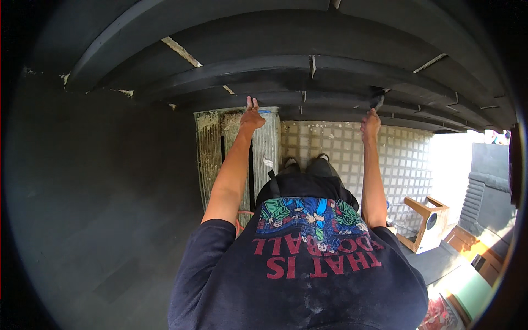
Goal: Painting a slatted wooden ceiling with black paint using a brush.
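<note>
My left hand reaches forward with two fingers stretched out, their tips at the lower edge of a dark slatted wall. Nothing shows in it. Farther right, my right hand is closed around a small black tool that looks like a paintbrush. Its dark head is against the slats, near a pale gap. Several light, bare-looking streaks, such as the pale strip, break the dark surface. The fingers of my right hand hide the tool's handle.
Below my left arm stands a pale ribbed block, stained on top. My shoes are on a grid-tiled floor. To the right are a wooden box-like piece with a round dark opening and a pale green panel. A dark wall rises at left.
</note>
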{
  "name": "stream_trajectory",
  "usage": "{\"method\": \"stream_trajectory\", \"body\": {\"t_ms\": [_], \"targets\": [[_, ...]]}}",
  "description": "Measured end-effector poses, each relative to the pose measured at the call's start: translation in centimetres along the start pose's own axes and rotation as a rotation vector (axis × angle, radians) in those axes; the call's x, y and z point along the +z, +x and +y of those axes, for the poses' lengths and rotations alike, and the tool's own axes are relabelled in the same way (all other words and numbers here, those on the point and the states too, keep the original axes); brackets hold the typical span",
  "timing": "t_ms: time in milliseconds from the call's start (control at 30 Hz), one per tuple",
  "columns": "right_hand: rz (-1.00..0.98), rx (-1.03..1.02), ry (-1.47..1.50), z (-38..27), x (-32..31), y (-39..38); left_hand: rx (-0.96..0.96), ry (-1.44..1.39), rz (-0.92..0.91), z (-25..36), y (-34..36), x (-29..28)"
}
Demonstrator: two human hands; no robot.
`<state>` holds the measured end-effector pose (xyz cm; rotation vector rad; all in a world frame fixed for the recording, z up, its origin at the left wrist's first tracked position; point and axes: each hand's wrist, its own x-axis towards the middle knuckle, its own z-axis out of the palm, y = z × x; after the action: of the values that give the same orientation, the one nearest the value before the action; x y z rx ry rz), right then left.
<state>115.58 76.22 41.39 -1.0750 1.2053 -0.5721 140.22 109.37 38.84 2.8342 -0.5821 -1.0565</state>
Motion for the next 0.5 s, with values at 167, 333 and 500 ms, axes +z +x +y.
{"method": "stream_trajectory", "body": {"t_ms": [167,333,500], "targets": [[0.169,-0.618,-0.696,4.0,6.9,-3.9,-0.002,0.028,0.001,1.4,-0.6,-0.8],[-0.371,-0.490,-0.922,3.0,11.8,-12.0,-0.042,0.009,-0.028,0.1,0.1,-0.1],[-0.480,-0.578,-0.901,3.4,12.7,-10.9,-0.033,0.028,-0.018,0.5,0.3,-0.2]]}}
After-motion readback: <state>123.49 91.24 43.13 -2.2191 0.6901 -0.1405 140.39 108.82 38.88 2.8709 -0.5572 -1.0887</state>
